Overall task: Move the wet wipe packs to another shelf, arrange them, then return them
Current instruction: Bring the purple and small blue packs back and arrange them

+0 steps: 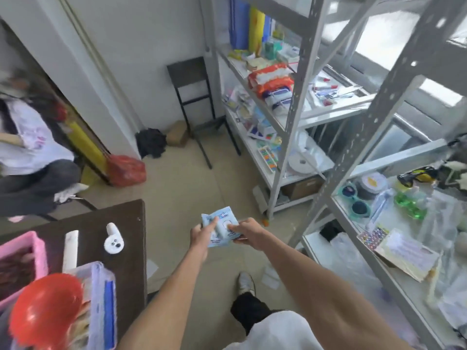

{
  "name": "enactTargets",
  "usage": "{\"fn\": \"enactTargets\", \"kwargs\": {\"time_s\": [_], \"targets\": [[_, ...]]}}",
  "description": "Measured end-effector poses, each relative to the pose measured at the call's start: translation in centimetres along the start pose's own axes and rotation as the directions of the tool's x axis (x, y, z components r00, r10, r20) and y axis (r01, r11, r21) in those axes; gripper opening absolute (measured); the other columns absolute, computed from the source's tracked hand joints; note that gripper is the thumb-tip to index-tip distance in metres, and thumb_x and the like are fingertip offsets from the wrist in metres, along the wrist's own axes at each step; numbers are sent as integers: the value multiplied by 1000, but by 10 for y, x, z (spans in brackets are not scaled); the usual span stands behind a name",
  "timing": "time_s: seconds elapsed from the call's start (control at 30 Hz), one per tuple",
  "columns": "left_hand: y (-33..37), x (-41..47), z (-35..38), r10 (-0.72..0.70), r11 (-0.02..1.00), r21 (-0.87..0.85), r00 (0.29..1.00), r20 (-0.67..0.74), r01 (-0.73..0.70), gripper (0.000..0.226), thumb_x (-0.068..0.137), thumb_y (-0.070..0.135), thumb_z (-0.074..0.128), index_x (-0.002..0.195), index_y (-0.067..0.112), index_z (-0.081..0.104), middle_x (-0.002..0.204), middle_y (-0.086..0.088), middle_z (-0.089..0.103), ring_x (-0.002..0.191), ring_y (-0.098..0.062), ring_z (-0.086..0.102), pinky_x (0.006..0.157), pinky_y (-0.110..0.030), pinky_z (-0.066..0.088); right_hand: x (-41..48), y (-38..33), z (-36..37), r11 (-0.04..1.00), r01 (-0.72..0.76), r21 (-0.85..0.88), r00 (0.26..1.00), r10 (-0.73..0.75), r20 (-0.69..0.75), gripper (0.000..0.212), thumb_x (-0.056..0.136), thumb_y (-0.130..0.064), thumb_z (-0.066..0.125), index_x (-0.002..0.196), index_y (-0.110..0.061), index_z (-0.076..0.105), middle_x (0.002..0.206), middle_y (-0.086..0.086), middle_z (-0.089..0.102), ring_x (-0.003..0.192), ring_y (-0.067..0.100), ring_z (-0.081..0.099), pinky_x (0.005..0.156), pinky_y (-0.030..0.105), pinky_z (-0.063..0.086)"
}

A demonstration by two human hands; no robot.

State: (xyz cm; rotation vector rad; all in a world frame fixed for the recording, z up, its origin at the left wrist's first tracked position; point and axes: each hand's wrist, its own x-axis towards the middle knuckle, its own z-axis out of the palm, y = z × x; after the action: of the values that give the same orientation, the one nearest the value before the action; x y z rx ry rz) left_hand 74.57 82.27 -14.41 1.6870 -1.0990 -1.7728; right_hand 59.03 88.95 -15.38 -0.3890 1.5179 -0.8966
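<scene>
Both hands are gripping the wet wipe packs (220,231) between them: left hand (202,236) and right hand (249,232) pinching opposite edges, over the floor (177,198).

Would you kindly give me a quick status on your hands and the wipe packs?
Left hand and right hand both hold the wet wipe packs. Packs over the floor, on no shelf. Grey rack to the right, nothing between.

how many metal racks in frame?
2. The far rack stands by the back wall, right of the chair. The near rack fills the right edge, beside the right hand, which grips the wet wipe packs with the left hand. Others may be hidden.
</scene>
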Motion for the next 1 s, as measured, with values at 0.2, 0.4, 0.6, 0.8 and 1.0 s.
{"fn": "enactTargets", "kwargs": {"time_s": [0.2, 0.4, 0.6, 0.8, 1.0], "targets": [[99, 94, 4, 20, 998, -65, 999, -38, -22, 45, 69, 31, 90, 100, 4, 74, 99, -19, 78, 80, -33, 73, 82, -57, 61, 95, -109, 4, 998, 17, -58, 993, -11, 116, 50, 74, -32, 84, 113, -1, 74, 94, 11, 75, 81, 25, 68, 73, 30, 49], [162, 171, 9, 15, 993, -119, 998, -58, -22, 29, 80, 23, 87, 98, 5, 73, 96, -17, 78, 79, -32, 73, 77, -49, 62, 174, -190, 4, 993, 7, -115, 988, 10, 152, 32, 80, -24, 83, 105, -8, 74, 96, 11, 77, 76, 23, 71, 69, 28, 52], [215, 275, 9, -9, 987, -159, 999, -42, 3, 28, 82, 27, 85, 98, 7, 74, 95, -17, 78, 79, -33, 74, 78, -52, 62, 268, -256, 11, 991, -11, -130, 993, 26, 115, 38, 86, -25, 81, 115, -1, 73, 97, 13, 77, 77, 24, 69, 67, 28, 52], [294, 388, 16, -23, 987, -155, 996, 83, 35, 23, 89, 18, 78, 104, 1, 73, 90, -16, 75, 71, -30, 72, 64, -39, 60, 352, -348, 16, 994, 23, -110, 998, -16, 67, 33, 90, -31, 78, 109, -5, 75, 96, 11, 76, 74, 17, 70, 59, 23, 53], [365, 459, 69, -42, 999, 16, 960, 276, 39, 48, 70, 30, 94, 105, 4, 75, 97, -14, 80, 83, -33, 76, 83, -53, 62, 390, -396, -26, 987, 19, 157, 995, -4, -98, 35, 86, -23, 78, 117, -6, 74, 116, 20, 76, 94, 28, 72, 85, 40, 54]]}}
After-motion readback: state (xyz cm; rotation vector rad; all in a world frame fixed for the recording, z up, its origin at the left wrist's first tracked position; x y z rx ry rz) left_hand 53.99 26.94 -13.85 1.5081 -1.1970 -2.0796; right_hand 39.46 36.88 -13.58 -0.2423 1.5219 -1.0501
